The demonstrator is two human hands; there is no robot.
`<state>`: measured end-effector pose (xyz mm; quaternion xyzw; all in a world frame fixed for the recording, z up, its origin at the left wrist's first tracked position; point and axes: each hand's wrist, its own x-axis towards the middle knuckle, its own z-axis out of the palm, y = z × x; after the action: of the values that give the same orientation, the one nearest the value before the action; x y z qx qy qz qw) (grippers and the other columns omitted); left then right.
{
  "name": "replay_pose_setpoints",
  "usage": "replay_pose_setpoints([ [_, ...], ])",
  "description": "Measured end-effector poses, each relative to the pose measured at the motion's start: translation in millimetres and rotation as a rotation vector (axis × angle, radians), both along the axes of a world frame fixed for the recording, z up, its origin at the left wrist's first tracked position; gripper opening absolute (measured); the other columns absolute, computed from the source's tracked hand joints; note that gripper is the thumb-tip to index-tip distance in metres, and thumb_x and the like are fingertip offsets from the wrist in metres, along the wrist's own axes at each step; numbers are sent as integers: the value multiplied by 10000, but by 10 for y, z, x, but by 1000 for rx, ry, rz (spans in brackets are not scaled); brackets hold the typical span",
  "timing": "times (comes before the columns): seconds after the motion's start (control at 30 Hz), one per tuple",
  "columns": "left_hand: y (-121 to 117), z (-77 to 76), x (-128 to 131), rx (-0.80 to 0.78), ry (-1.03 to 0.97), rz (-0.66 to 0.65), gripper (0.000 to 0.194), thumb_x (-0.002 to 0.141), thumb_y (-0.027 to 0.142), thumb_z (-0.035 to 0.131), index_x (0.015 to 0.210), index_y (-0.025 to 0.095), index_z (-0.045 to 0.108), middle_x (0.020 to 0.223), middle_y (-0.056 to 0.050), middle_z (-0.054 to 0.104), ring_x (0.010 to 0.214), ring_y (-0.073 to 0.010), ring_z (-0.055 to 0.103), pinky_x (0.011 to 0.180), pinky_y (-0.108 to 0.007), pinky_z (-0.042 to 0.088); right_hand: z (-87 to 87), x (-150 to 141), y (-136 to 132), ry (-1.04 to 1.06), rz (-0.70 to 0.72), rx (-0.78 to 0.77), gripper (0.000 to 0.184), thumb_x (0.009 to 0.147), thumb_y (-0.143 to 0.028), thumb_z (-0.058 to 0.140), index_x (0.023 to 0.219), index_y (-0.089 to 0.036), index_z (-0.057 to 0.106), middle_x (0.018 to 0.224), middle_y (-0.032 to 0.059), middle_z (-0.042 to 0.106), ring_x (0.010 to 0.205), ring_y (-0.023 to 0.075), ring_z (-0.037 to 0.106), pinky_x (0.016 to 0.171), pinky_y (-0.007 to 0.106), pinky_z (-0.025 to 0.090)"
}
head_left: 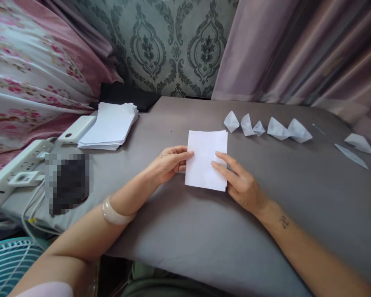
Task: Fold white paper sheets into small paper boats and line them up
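Note:
A folded sheet of white paper (204, 165) is held up between my two hands over the grey table, its layers slightly offset along the right edge. My left hand (172, 161) pinches its left edge, thumb on the front and fingers behind. At the right edge, my right hand (239, 179) grips it with two fingertips laid on the front; the thumb is hidden. Beyond the sheet, to the right, several folded paper shapes stand in a row, among them a small one (231, 121) and a larger pair (289, 130).
A stack of white paper (109, 123) lies at the back left beside a white box (77, 129). A power strip (18, 173) with cables runs along the left edge, near a pixelated dark object (70, 183). A fan (12, 264) stands lower left. Flat paper pieces (351, 156) lie far right.

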<state>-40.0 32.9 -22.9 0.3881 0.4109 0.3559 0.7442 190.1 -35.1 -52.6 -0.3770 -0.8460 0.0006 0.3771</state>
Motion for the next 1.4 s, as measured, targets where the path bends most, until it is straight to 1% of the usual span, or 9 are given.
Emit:
replay_pose_setpoints([
  [0.13,-43,4,21,73,-24,76,212,740,228,757,902,111,687,905,-80,707,755,-137,660,731,-274,538,70,-69,-20,397,-158,-47,388,939,-130,412,1255,-268,589,1361,88,548,1196,231,581,1005,446,509],
  [0.23,-75,7,46,80,-39,86,195,748,234,747,888,113,687,887,-76,706,759,-139,655,745,-284,530,78,-118,3,728,-251,-362,270,929,-334,523,1162,-236,619,1153,92,672,1000,226,676,868,421,576],
  [0.33,-99,9,66,62,-55,92,189,751,237,743,885,117,684,874,-73,704,755,-136,653,753,-284,526,82,-149,49,928,-263,-733,347,840,-489,630,1057,-217,648,1017,83,718,898,223,691,727,360,589],
  [0.47,-115,-1,84,49,-82,92,178,754,231,743,880,125,678,887,-70,703,770,-136,657,763,-278,531,139,-189,63,1120,-187,-957,408,769,-559,677,976,-208,670,972,77,727,846,216,685,673,335,567],
  [0.57,-123,-15,102,31,-77,77,179,763,217,733,905,124,676,892,-76,704,769,-139,662,756,-273,535,179,-220,30,1173,-114,-1065,354,713,-519,745,848,-196,693,830,54,729,726,191,674,649,326,552],
  [0.7,-133,-17,123,0,-92,65,147,796,221,694,904,125,671,880,-87,706,733,-143,664,731,-273,534,187,-226,-2,1193,-160,-1073,279,646,-435,817,736,-196,704,731,11,715,640,148,643,642,292,536],
  [1.0,-109,-30,119,-11,-135,62,108,824,217,646,883,126,648,863,-88,699,720,-141,657,703,-263,521,169,-167,6,1175,-140,-1146,305,653,-461,809,783,-194,741,701,18,715,631,151,641,645,295,542],
  [1.2,-121,-40,111,42,-115,42,154,804,208,664,934,128,641,935,-92,690,769,-131,646,748,-266,499,96,-141,41,1153,-230,-1011,290,626,-447,827,698,-189,717,708,5,714,613,122,604,610,252,492],
  [1.4,-161,-51,131,174,24,116,456,772,300,739,1151,135,545,1181,-149,616,1054,-220,604,907,-349,481,131,-159,13,988,-417,-772,372,594,-481,827,618,-184,604,592,-27,617,530,109,508,495,243,400],
])
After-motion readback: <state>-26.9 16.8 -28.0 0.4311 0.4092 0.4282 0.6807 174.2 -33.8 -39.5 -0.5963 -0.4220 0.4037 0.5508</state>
